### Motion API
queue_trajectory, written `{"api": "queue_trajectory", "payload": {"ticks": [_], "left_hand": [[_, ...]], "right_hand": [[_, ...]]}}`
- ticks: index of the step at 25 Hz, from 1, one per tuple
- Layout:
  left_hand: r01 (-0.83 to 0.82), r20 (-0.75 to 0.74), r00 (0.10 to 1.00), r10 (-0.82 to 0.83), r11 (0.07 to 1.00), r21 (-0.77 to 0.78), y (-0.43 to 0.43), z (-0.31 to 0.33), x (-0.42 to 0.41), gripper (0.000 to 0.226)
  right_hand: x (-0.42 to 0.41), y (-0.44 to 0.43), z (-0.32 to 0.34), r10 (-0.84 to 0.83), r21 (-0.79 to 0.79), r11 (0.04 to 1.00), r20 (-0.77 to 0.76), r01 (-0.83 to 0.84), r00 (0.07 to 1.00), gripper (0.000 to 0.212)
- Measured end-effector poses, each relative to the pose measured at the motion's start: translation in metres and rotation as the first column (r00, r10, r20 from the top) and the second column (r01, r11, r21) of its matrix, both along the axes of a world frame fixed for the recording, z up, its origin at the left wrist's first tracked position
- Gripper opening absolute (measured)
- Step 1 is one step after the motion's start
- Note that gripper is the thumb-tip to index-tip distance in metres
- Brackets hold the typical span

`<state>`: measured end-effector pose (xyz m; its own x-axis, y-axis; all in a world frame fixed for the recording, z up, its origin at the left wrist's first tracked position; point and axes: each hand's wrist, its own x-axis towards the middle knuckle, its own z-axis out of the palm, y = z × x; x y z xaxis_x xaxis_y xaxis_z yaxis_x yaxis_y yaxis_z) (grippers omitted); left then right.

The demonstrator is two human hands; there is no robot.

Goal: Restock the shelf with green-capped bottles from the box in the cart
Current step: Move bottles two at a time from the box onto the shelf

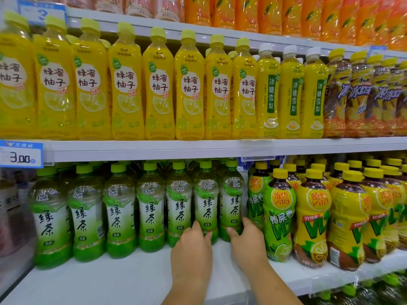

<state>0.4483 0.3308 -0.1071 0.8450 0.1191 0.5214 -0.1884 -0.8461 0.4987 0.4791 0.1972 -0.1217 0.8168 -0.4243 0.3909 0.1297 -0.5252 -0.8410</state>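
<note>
A row of green-capped green tea bottles (pixel 152 205) stands upright along the lower white shelf (pixel 123 274), with more rows behind. My left hand (pixel 191 249) rests its fingertips against the base of the second bottle from the right (pixel 206 199). My right hand (pixel 246 236) curls around the base of the rightmost green tea bottle (pixel 232 197), thumb on its front and fingers on its right side. The box and the cart are out of view.
Yellow-capped lemon tea bottles (pixel 312 216) crowd the shelf just right of my right hand. Yellow pomelo drink bottles (pixel 158 84) fill the shelf above. A price tag reading 3.00 (pixel 21 154) hangs at the left edge. Bare shelf lies in front of the green bottles.
</note>
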Motion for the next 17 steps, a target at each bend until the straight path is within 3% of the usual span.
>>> {"api": "queue_trajectory", "payload": {"ticks": [10, 17], "left_hand": [[0.005, -0.05, 0.999, -0.009, 0.997, -0.074, 0.0015, 0.0008, 0.0037, 0.019], [0.114, -0.105, 0.982, -0.155, 0.939, -0.324, 0.0084, 0.001, -0.0009, 0.007]], "right_hand": [[0.0048, 0.0005, -0.0034, 0.0, -0.011, 1.0, -0.031, 0.0, 1.0, 0.022], [0.0, 0.0011, 0.0011, -0.024, -0.025, 0.999, -0.015, 0.024, 1.0, 0.024]]}}
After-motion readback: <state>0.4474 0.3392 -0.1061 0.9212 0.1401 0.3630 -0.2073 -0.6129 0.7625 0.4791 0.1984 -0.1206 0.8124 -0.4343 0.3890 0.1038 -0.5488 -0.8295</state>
